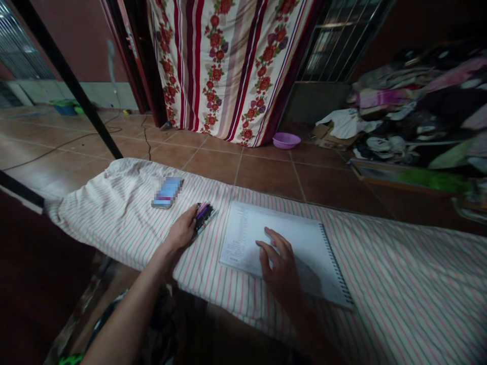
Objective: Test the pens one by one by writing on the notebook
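Observation:
My left hand (183, 229) is closed at the left end of a bundle of pens (204, 217), dark, purple and pink among them. Its fingertips are partly hidden, and the bundle lies at or just above the striped cloth (152, 238). To the right, a spiral notebook (243, 243) lies flat with a pale page up, small print down its left side and the coil along its right edge. Over that page is my right hand (279, 258), fingers apart and holding nothing; whether it touches the paper I cannot tell. A phone (167, 192) with a blurred screen lies beyond my left hand.
A dark pole (76, 86) slants past the cloth's left end. Across the tiled floor (216, 165) hangs a flowered curtain (228, 71), with a purple basin (286, 141) at its foot. Clothes (384, 99) and shoes are heaped at the right. A cable runs along the left floor.

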Action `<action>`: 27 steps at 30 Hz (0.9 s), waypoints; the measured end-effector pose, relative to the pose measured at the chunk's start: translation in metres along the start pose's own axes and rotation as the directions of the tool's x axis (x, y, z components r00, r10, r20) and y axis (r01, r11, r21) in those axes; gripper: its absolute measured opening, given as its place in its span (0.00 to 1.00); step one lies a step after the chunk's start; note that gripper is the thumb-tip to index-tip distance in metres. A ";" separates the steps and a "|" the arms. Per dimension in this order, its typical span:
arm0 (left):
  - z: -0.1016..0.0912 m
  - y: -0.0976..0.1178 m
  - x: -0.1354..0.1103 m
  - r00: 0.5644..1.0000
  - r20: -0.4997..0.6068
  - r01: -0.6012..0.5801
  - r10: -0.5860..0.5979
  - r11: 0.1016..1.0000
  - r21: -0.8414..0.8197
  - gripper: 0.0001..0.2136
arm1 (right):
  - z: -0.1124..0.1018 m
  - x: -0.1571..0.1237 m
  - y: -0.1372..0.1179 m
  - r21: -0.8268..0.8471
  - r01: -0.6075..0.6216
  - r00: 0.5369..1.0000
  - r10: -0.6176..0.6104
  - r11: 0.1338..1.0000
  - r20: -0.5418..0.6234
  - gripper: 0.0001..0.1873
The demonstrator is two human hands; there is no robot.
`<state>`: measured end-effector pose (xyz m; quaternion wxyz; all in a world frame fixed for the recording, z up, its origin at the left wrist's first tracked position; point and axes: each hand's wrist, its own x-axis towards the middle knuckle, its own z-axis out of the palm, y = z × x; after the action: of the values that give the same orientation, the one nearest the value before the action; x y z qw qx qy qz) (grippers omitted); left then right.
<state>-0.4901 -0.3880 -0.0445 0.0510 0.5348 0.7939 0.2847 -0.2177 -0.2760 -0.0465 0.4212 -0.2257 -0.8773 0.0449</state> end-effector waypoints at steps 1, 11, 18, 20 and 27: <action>-0.003 0.000 0.000 1.000 0.004 0.008 -0.008 1.000 -0.016 0.24 | 0.000 0.000 0.000 -0.001 0.002 1.000 -0.002 1.000 -0.002 0.10; -0.012 -0.007 -0.004 0.998 -0.058 0.021 -0.020 0.999 0.025 0.20 | -0.003 0.002 0.000 0.010 -0.036 0.999 0.036 0.999 -0.017 0.10; -0.001 -0.001 -0.003 0.999 -0.036 -0.028 0.033 0.991 0.130 0.21 | -0.006 0.003 0.000 -0.015 -0.010 1.000 0.010 1.000 -0.005 0.10; 0.003 0.004 -0.003 0.998 -0.009 -0.057 0.061 0.972 0.230 0.22 | -0.006 0.003 0.000 -0.013 -0.021 1.000 0.021 1.000 -0.015 0.10; 0.004 0.010 -0.008 0.995 0.062 -0.092 0.074 0.920 0.382 0.24 | -0.005 0.004 -0.001 0.002 -0.024 0.999 0.024 1.000 -0.030 0.10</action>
<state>-0.4769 -0.3910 -0.0447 -0.0485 0.5740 0.8096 0.1130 -0.2165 -0.2756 -0.0398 0.4339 -0.2365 -0.8681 0.0473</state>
